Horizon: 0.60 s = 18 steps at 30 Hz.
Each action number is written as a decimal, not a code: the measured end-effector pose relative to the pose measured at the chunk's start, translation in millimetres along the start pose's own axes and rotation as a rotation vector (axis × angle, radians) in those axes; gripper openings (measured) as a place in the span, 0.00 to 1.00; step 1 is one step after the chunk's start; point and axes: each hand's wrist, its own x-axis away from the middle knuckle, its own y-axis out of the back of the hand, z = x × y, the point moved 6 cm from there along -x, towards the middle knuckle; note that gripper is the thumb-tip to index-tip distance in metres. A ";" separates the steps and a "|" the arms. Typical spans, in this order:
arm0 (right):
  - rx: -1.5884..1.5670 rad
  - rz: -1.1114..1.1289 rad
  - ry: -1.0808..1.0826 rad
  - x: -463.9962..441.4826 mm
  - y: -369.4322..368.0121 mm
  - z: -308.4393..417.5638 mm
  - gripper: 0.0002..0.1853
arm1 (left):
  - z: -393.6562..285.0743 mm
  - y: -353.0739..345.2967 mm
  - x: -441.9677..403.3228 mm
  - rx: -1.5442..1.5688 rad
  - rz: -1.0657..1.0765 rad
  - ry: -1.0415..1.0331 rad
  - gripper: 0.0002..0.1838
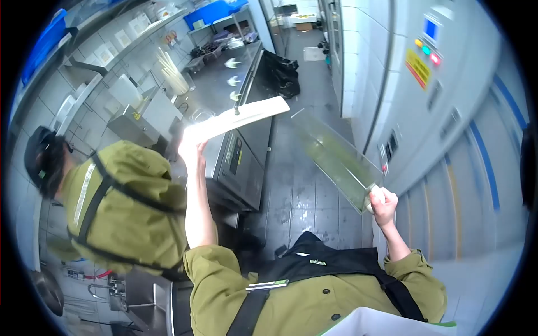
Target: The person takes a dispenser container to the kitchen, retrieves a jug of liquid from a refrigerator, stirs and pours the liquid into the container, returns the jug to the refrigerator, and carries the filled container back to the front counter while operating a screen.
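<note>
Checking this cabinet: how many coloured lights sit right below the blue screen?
3, slanting down: yellow light at left, green light between, red light at right. None seems hidden.

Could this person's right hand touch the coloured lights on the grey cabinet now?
Probably not: the right hand is gripping a clear container, and the coloured lights appear well beyond it on the grey cabinet, though nothing seems to stand between.
</note>
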 end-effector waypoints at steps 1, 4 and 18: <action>0.006 0.026 0.042 -43.1 -18.6 -9.5 0.17 | 21.2 -5.2 -23.6 0.050 -0.055 0.025 0.14; -0.001 0.061 0.049 -161.7 -78.4 -75.5 0.17 | 94.6 -21.7 -102.0 0.151 -0.198 0.053 0.14; -0.249 0.237 0.031 -640.8 -448.3 -279.2 0.17 | 447.3 -150.3 -448.2 0.501 -0.710 0.066 0.14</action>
